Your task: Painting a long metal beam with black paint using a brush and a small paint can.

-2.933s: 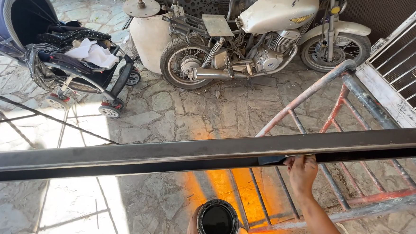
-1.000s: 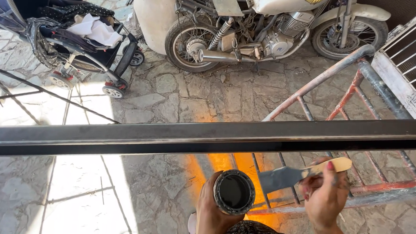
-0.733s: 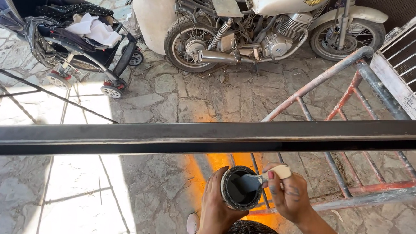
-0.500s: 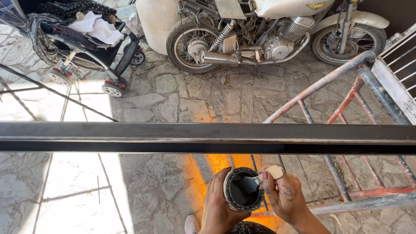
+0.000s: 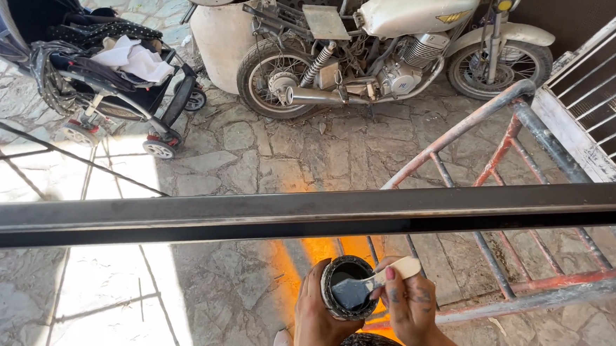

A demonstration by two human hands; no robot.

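Stone-paved floor (image 5: pixel 309 159) carries motorcycle (image 5: pixel 385 51), stroller (image 5: pixel 95 70), metal frame (image 5: pixel 502 225).

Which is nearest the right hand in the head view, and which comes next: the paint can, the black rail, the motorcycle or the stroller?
1. Paint can: right beside the right hand, held by the left hand.
2. Black rail: just above the hand, crossing the whole view.
3. Motorcycle: top middle, beyond the rail.
4. Stroller: top left corner, farthest.
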